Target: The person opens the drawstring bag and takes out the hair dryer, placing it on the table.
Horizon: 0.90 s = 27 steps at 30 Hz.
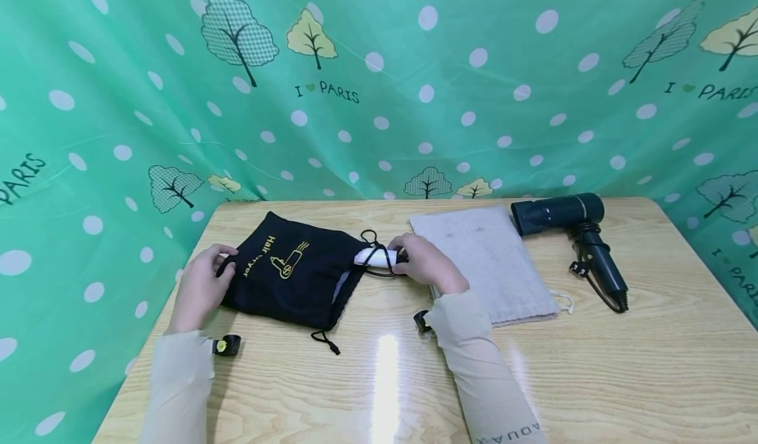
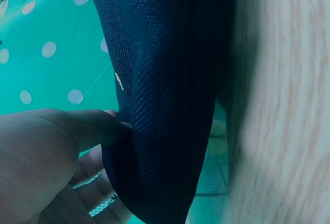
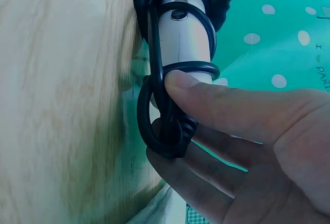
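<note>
A black drawstring bag (image 1: 320, 253) with yellow "Hair Dryer" print lies at the left of the table. My left hand (image 1: 198, 289) pinches its closed left end; the left wrist view shows the thumb on the dark cloth (image 2: 160, 95). From the bag's open right end sticks the white handle of a hair dryer (image 3: 185, 43), with a black cord (image 3: 147, 126) wound about it. The rest of that dryer is hidden in the bag. My right hand (image 1: 429, 263) grips the handle's end, thumb on the white part and fingers behind the cord.
A light grey cloth drawstring bag (image 1: 480, 260) lies flat beneath and beyond my right wrist. Farther right rests a dark hair dryer (image 1: 559, 212), its cord and plug by the handle. A green dotted curtain (image 1: 403, 122) hangs behind the wooden table (image 1: 651, 365).
</note>
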Available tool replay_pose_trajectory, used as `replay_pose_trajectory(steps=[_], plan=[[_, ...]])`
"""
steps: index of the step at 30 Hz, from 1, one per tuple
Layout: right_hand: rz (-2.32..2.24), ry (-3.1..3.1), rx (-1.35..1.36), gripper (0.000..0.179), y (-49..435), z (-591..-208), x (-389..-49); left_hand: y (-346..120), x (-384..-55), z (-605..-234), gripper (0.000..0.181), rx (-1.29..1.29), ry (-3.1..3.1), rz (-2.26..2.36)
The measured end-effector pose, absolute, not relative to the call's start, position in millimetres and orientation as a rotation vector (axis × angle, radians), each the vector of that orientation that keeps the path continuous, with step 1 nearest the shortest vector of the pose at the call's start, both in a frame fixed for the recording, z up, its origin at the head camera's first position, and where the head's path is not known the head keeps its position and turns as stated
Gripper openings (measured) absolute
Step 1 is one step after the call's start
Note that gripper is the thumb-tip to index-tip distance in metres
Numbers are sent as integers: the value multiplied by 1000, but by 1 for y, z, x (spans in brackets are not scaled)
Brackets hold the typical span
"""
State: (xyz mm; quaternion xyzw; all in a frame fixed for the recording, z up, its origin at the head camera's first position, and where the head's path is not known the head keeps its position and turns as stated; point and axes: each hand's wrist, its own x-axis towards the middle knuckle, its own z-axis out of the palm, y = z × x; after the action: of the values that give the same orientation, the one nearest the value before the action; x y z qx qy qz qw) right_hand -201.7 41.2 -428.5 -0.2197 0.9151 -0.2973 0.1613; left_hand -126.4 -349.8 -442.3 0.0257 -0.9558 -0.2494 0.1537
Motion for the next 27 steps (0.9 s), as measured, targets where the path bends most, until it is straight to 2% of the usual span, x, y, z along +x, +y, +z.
replay_pose_trajectory(steps=[16, 22, 27], plan=[[-853, 2572, -593, 39, 45, -423, -202, -352, -126, -441, 21, 93, -2764, -712], [-923, 2564, -744, 51, 36, -427, -201, -348, -127, -440, 36, 83, -2823, -752], [-885, 2651, -799, 45, 24, -432, -198, -341, -131, -439, 43, 71, -2872, -792]])
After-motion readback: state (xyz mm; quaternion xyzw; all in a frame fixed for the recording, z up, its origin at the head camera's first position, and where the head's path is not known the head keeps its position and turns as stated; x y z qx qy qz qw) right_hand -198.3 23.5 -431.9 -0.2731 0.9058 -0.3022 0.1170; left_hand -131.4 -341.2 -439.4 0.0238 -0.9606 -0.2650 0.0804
